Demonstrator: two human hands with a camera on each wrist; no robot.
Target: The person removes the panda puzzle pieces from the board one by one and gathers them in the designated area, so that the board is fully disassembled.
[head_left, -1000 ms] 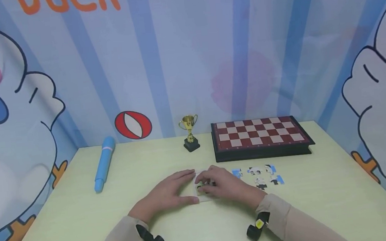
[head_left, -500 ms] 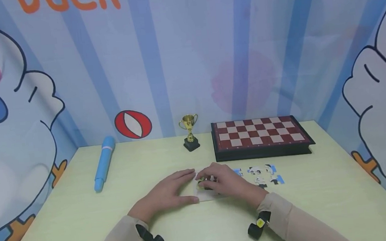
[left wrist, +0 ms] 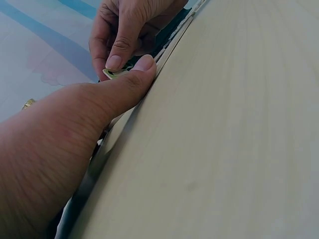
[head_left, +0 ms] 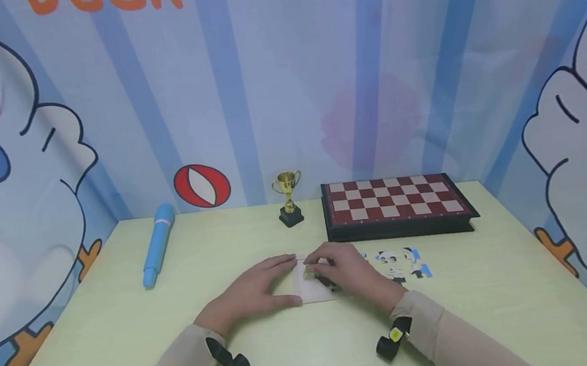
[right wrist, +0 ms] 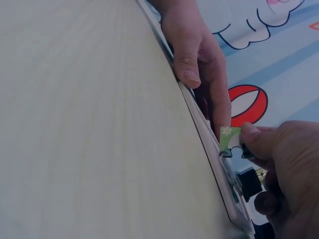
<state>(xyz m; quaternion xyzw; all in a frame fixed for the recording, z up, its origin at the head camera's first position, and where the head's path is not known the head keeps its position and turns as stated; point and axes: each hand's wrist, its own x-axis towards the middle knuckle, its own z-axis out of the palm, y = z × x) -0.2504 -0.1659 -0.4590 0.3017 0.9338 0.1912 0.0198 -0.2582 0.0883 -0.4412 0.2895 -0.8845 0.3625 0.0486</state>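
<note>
A green puzzle piece [right wrist: 228, 137] with a small white flower is pinched between the thumb and finger of my right hand [head_left: 348, 269]. That hand is over a thin white puzzle board [head_left: 311, 292], whose left part shows bare. Other dark-printed pieces [head_left: 330, 284] lie on or just above the board under the right hand, partly hidden. My left hand [head_left: 256, 288] rests at the board's left side, thumb and fingers extended and spread apart along its edge. In the left wrist view, the left thumb [left wrist: 124, 84] lies against the board's edge, close to the right fingertips.
Several panda puzzle pieces [head_left: 390, 258] in blue, white and black lie right of the board. Behind them stands a red-and-white chessboard box [head_left: 399, 229]. A small gold trophy [head_left: 288, 198] is at the back middle, and a blue stick-shaped object [head_left: 157, 246] lies at left.
The right hand has lifted slightly and shifted right, the green piece coming up in its pinch. More of the white board shows. The left hand stays in place.
</note>
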